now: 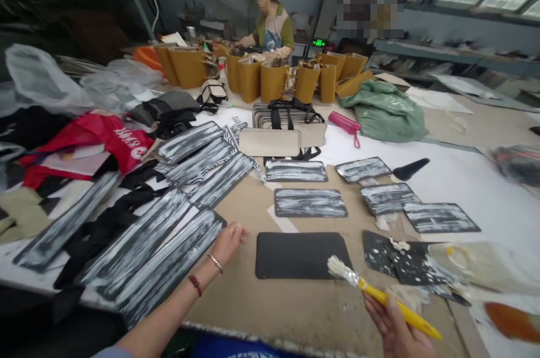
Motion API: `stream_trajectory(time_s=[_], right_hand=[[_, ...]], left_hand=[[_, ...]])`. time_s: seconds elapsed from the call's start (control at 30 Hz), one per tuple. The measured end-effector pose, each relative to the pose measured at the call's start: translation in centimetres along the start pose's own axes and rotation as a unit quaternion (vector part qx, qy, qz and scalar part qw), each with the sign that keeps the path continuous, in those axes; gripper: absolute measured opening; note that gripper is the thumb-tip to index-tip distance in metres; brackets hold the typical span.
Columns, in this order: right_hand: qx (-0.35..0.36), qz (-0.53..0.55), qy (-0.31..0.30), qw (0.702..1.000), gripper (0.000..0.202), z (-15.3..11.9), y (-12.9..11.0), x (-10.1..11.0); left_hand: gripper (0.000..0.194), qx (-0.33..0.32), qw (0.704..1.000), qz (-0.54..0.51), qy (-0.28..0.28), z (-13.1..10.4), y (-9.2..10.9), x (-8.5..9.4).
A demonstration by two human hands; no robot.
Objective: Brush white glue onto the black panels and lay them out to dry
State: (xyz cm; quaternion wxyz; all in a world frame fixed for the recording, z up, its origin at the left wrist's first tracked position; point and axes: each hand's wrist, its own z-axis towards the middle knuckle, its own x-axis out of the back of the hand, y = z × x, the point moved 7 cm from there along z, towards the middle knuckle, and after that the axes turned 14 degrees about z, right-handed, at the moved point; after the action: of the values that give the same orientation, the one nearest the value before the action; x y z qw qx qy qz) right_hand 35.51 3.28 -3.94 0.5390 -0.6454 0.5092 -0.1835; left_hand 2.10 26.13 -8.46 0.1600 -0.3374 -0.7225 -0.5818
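My right hand (390, 321) grips the yellow handle of a brush (379, 293). The brush's white-coated bristles are over the right end of a plain black rectangular panel (295, 255), which lies flat on brown board. Left of that panel, my left hand (231, 237) is over the board beside the corner of a long white-streaked panel (177, 256); its fingers are slightly curled and I see nothing held. Behind the black panel lie a streaked panel (310, 202) and another (296, 170). More streaked panels (441, 217) lie at the right.
A white-spattered black piece (409, 262) and a cloudy plastic sheet (476, 262) lie right. Farther back are beige panels (270, 142), a pink pouch (343, 122), a green bag (383, 110) and mustard pieces (274, 81). A red bag (90, 135) lies left. A person (276, 26) works behind.
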Motion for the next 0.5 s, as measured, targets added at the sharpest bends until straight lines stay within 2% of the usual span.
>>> stream_trajectory(time_s=[0.07,0.13,0.2,0.27,0.37,0.5], right_hand=[[-0.026,0.031,0.023,0.999,0.041,-0.4,0.9,-1.2],[-0.05,0.053,0.044,0.996,0.044,-1.1,1.9,-2.5],[-0.053,0.047,0.05,0.996,0.046,-1.7,3.0,-4.1],[-0.044,0.029,0.033,0.998,0.047,-2.3,4.1,-6.0],[-0.035,-0.007,-0.018,0.999,0.047,-2.8,6.3,-9.1],[-0.045,-0.042,-0.063,0.996,0.049,-3.1,9.7,-12.6]], left_hand=[[0.032,-0.017,1.0,0.007,0.005,-1.2,-0.7,-0.6],[0.027,-0.072,0.996,0.034,0.034,-2.6,-0.6,-1.4],[0.021,-0.168,0.98,0.084,0.067,-4.0,0.3,-2.2],[0.019,-0.271,0.95,0.138,0.077,-5.4,1.4,-3.3],[0.021,-0.378,0.9,0.212,0.044,-6.8,2.1,-4.7],[0.027,-0.421,0.871,0.252,-0.015,-6.9,1.4,-5.5]])
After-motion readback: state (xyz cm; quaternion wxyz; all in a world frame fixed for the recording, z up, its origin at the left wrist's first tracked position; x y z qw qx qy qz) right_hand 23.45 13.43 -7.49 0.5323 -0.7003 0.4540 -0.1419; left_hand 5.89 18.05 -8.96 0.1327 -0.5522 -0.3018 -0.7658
